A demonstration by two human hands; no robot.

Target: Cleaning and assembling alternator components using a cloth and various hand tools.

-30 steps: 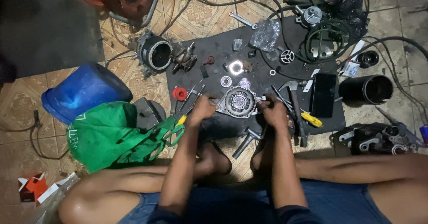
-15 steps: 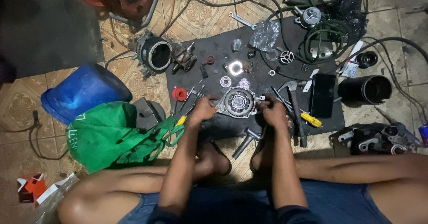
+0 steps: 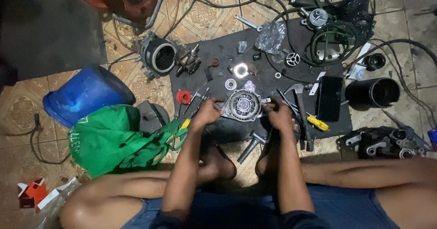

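A round metal housing part [image 3: 243, 105] with a bearing at its centre lies on a dark mat [image 3: 218, 51] on the floor. My left hand [image 3: 208, 113] grips its left edge. My right hand [image 3: 278, 116] holds its right edge, fingers curled around a lug there. Just above the housing lie a small bearing ring [image 3: 231, 84] and a shiny square plate [image 3: 240, 69]. A red cap [image 3: 183, 96] and thin tools sit to the left of my left hand.
A hammer [image 3: 301, 113], a yellow-handled screwdriver [image 3: 317, 123] and a black phone [image 3: 329, 98] lie to the right. A green bag [image 3: 116, 140] and blue container [image 3: 82, 94] stand left. A stator ring [image 3: 161, 58], cables, a black tube [image 3: 376, 92] and another casing [image 3: 387, 142] surround the mat.
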